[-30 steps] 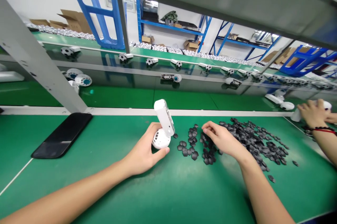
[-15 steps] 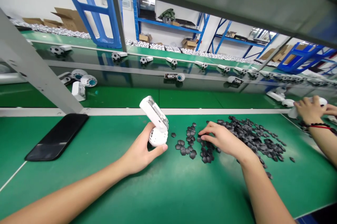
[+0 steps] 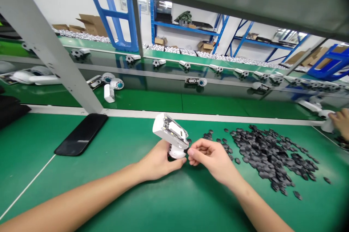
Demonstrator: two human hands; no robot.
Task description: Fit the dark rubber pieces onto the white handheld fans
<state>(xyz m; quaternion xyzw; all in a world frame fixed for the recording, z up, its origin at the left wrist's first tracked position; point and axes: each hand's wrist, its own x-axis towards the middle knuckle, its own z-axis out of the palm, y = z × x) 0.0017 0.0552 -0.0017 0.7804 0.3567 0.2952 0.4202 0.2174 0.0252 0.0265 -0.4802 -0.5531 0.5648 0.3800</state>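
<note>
My left hand (image 3: 155, 163) grips a white plastic device (image 3: 167, 127) by its round head, thumb and fingers on either side. The device's rectangular body tilts up to the left and shows clear plastic and inner parts. Close against the right side of that head is my right hand (image 3: 214, 159), its thumb and forefinger pinched on a small black pentagon piece (image 3: 187, 150), which mostly hides behind the fingertips. To the right, a loose heap of black pentagon pieces (image 3: 267, 155) lies on the green table.
A black phone (image 3: 81, 134) lies at the left by a metal post (image 3: 54, 50). Beyond the white ledge, a belt (image 3: 152, 97) carries several white devices (image 3: 109, 93). Another person's hand (image 3: 342, 123) is at the far right edge.
My right hand has moved left from the black pieces to the device, now pinching one piece. The device has turned in my left hand. The view has shifted.
</note>
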